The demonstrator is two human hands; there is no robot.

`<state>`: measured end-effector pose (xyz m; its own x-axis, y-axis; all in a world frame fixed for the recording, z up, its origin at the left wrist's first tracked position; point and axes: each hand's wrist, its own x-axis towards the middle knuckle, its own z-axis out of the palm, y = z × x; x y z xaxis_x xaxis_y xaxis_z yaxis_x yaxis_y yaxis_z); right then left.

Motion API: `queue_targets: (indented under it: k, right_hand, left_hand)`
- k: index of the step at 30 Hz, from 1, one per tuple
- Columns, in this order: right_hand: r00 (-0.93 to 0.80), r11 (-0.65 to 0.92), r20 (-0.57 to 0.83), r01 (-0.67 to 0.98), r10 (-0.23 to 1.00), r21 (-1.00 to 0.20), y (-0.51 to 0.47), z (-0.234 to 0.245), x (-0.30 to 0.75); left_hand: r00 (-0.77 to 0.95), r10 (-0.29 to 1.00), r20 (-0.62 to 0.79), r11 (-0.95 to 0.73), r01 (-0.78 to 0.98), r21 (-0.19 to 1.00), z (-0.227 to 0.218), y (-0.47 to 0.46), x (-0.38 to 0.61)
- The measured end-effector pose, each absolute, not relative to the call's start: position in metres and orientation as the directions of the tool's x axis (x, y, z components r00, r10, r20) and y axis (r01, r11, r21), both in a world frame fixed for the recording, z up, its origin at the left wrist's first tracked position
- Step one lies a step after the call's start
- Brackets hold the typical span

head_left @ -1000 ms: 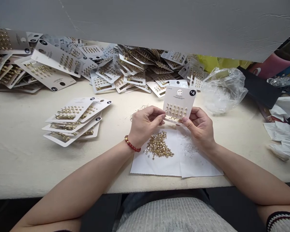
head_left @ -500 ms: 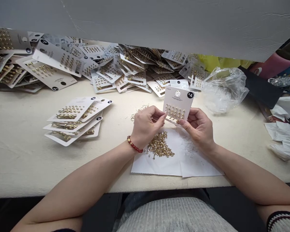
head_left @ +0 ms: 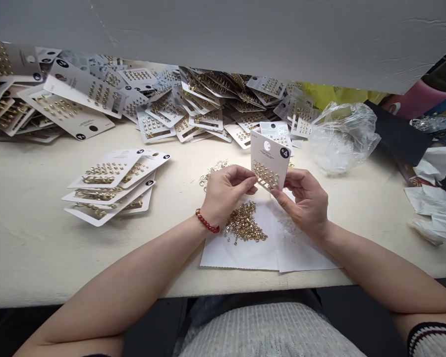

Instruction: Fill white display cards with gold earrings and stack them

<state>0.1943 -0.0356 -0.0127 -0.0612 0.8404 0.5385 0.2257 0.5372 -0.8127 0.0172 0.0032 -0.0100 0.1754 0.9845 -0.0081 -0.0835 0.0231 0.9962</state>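
A white earring card (head_left: 269, 153) with rows of gold studs stands tilted between my hands. My right hand (head_left: 307, 201) grips its lower right edge, thumb in front and fingers behind. My left hand (head_left: 228, 193) is closed in a pinch at the card's lower left edge; whether a small piece sits between those fingertips is hidden. Below them, a heap of small gold studs (head_left: 245, 223) lies on white paper (head_left: 241, 255). Tiny clear pieces (head_left: 288, 223) are scattered on the paper's right half. Behind my left hand are loose gold hoops (head_left: 211, 173).
A small stack of earring cards (head_left: 113, 186) lies to the left. Many more carded earrings (head_left: 163, 116) are heaped along the back, under a grey overhang (head_left: 223, 34). A clear plastic bag (head_left: 344, 141) and crumpled tissues (head_left: 434, 213) lie on the right.
The card has turned, so its face now shows at a sharper angle. Both hands stay near the same place, with the left fingers still at the card's lower left edge.
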Motion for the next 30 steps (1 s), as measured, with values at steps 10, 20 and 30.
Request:
queue_targets:
  k: [10, 20, 30]
  right_hand:
    - [-0.126, 0.697, 0.699, 0.315, 0.704, -0.644, -0.032, -0.004, 0.203]
    - [-0.496, 0.607, 0.35, 0.624, 0.795, -0.492, -0.011, 0.005, 0.238]
    - [-0.617, 0.681, 0.308, 0.57, 0.724, -0.459, -0.022, -0.015, 0.203]
  left_hand:
    - [0.347, 0.933, -0.099, 0.244, -0.407, 0.88, -0.022, 0.002, 0.011]
    - [0.453, 0.888, -0.082, 0.328, -0.497, 0.803, -0.023, 0.01, 0.003]
    - [0.402, 0.911, -0.095, 0.265, -0.392, 0.881, -0.015, 0.011, 0.01]
